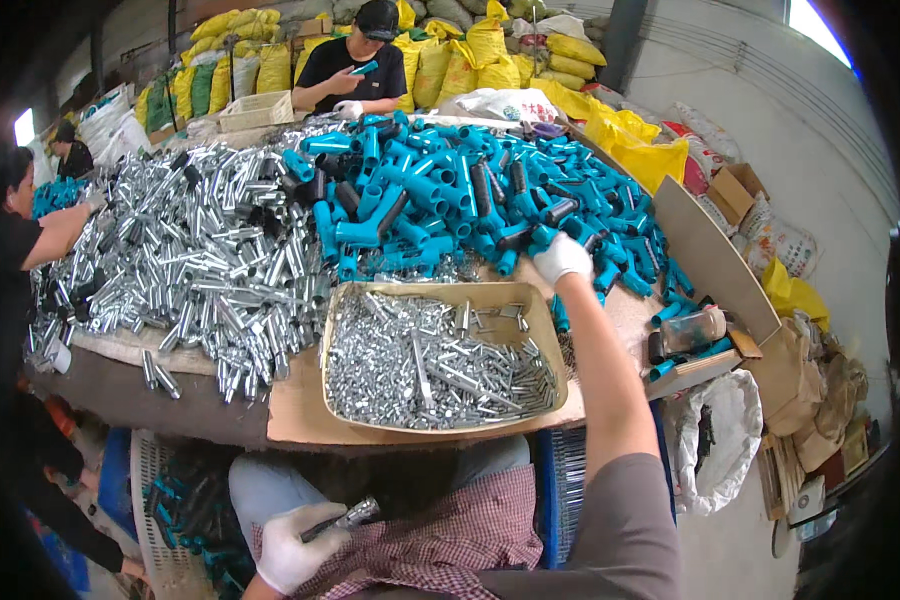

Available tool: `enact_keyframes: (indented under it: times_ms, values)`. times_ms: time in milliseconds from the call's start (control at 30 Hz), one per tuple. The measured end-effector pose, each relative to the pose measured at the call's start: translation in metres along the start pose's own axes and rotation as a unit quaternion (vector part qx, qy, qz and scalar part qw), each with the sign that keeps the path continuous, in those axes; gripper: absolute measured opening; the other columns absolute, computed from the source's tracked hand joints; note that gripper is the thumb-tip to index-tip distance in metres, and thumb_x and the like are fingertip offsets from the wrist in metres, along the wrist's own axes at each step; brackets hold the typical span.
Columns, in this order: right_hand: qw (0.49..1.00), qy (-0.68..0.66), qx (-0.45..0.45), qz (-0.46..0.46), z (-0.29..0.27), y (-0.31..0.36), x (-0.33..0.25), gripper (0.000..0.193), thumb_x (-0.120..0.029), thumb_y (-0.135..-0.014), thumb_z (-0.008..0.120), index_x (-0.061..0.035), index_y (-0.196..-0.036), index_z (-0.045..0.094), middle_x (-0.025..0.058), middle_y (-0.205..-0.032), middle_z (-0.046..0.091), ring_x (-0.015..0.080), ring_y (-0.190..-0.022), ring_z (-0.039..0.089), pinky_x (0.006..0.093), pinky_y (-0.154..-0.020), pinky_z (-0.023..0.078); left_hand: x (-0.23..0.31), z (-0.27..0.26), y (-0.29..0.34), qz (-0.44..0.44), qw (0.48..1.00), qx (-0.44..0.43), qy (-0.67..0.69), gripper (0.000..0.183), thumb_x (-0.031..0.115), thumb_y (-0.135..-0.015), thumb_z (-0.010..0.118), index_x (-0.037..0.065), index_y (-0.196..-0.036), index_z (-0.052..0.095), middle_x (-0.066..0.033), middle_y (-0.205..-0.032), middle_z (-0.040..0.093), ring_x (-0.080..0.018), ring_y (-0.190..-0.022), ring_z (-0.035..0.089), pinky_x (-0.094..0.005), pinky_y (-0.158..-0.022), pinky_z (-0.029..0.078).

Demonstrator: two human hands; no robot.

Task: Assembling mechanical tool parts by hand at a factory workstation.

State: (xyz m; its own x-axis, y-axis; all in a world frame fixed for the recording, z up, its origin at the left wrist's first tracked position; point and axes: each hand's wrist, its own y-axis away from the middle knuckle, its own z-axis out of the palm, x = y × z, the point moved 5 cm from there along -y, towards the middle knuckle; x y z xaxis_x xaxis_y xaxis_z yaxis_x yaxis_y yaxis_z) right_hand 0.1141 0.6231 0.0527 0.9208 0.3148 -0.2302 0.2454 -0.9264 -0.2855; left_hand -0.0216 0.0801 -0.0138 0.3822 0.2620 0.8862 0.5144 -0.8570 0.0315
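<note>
My left hand [305, 545], in a white glove, is low over my lap, closed around a silver metal cylinder [358, 513] with a darker shaft. My right hand [562, 258], also gloved, reaches across to the near right side of a heap of teal plastic housings [420, 190], some with black grips. Its fingers touch the housings, but the fingertips are hidden, so a grasp cannot be made out. Between me and the heap stands a shallow cream tray [558, 385] of small silver metal pins and fittings [400, 360].
Silver metal tubes [220, 250] cover the table's left side. A wooden board [715, 260] edges the right, near a clear jar [695, 330]. A white sack [720, 440] hangs below. One co-worker [360, 70] holds a teal part opposite; another co-worker's arm [62, 235] reaches in from the left.
</note>
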Motion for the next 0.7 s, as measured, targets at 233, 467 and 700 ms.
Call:
enact_keyframes:
  times_ms: [233, 467, 700]
  values:
    - [0.957, -0.265, -0.044, -0.106, -0.113, 0.105, -0.018, 0.041, -0.031, -0.072, 0.081, 0.0004, -0.097, 0.071, 0.0164, -0.087, 0.072, 0.0241, -0.078, 0.071, 0.0348, -0.073, 0.054, 0.002, -0.002, 0.004, 0.034, 0.999, 0.0, 0.018, 0.034, 0.016, -0.077, 0.079, -0.001, -0.106, 0.072, -0.0186, -0.094, 0.073, -0.0268, -0.085, 0.073, -0.0344, -0.077, 0.055]
    - [0.926, -0.289, -0.015, -0.244, -0.076, 0.185, -0.044, 0.076, -0.022, -0.065, 0.085, 0.0008, -0.131, 0.057, 0.0236, -0.114, 0.067, 0.0347, -0.109, 0.065, 0.0397, -0.096, 0.05, 0.02, -0.004, 0.02, 0.099, 0.995, -0.003, 0.018, 0.033, 0.015, -0.08, 0.077, 0.0, -0.109, 0.071, -0.0178, -0.091, 0.072, -0.0274, -0.08, 0.072, -0.0341, -0.073, 0.054]
    - [0.811, -0.57, -0.067, -0.117, -0.048, 0.231, -0.037, 0.036, -0.005, -0.084, 0.063, 0.001, -0.119, 0.061, 0.0092, -0.093, 0.069, 0.0168, -0.083, 0.064, 0.0311, -0.077, 0.051, 0.018, -0.019, 0.04, 0.062, 0.997, 0.011, 0.041, 0.036, 0.014, -0.083, 0.075, -0.002, -0.114, 0.069, -0.0183, -0.099, 0.073, -0.0257, -0.088, 0.072, -0.0341, -0.081, 0.055]
